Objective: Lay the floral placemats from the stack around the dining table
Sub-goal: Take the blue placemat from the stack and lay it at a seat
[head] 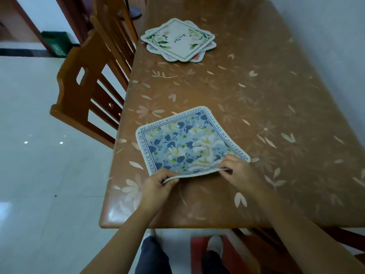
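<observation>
Landmark: the blue floral placemat (187,143), lying on the counter (256,95) close to its near edge.
Left hand (156,186): fingers closed in a pinch on the near left corner of the blue floral placemat, which is lifted a little.
Right hand (237,169): fingers closed in a pinch on its near right corner.
Progress: this first mat is almost laid; I judge only its near edge must still go down flat.
Left to do: the stack (178,40), far beyond the blue floral placemat, holds several more mats.
Surface: brown, glossy, with a pale leaf and flower pattern.
Room: wooden chairs (90,84) to the left of the mat, a white tiled floor (39,155) beyond them.
</observation>
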`<state>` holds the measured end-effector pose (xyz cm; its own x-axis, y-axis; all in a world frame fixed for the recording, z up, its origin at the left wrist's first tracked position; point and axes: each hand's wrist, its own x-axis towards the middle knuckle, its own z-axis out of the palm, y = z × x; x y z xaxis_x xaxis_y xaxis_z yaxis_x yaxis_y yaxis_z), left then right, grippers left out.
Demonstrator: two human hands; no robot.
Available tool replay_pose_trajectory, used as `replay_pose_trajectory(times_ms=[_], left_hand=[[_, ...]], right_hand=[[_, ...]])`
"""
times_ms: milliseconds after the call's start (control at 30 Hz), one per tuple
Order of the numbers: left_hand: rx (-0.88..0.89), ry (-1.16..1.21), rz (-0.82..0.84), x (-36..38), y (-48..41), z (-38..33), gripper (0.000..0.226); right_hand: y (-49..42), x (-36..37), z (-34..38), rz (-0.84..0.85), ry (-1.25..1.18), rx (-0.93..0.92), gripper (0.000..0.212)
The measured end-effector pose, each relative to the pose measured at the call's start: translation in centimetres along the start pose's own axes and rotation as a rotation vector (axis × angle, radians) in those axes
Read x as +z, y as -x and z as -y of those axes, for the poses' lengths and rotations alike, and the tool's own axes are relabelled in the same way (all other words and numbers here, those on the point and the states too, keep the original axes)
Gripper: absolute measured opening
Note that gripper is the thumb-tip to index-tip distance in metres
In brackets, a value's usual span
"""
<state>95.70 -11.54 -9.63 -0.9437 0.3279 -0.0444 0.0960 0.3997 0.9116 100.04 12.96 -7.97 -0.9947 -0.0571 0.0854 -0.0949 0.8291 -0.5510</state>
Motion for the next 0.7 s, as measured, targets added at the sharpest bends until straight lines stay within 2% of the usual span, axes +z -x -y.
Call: replay_pose_trajectory(times_ms=[167, 367, 467, 700], left_hand=[[0.068, -0.052, 0.005, 7.1, -0.4, -1.6, 0.011], [0.124, -0.047, 0.05, 15.0, -0.5, -3.2, 0.014], [0.185, -0.061, 0.108, 17.8, -0.7, -4.1, 0.013], [0.141, -0.084, 0.307, 21.6, -0.6, -5.2, 0.013]], right_hand=[[3.3, -3.5, -5.4, -0.022, 0.052, 0.045, 0.007], [8.1, -7.5, -10.9, -0.045, 0.085, 0.12, 0.006], [10.3, -8.9, -12.8, -0.06, 0.096, 0.155, 0.005], [14.5, -9.8, -15.8, -0.064, 0.122, 0.18, 0.007]])
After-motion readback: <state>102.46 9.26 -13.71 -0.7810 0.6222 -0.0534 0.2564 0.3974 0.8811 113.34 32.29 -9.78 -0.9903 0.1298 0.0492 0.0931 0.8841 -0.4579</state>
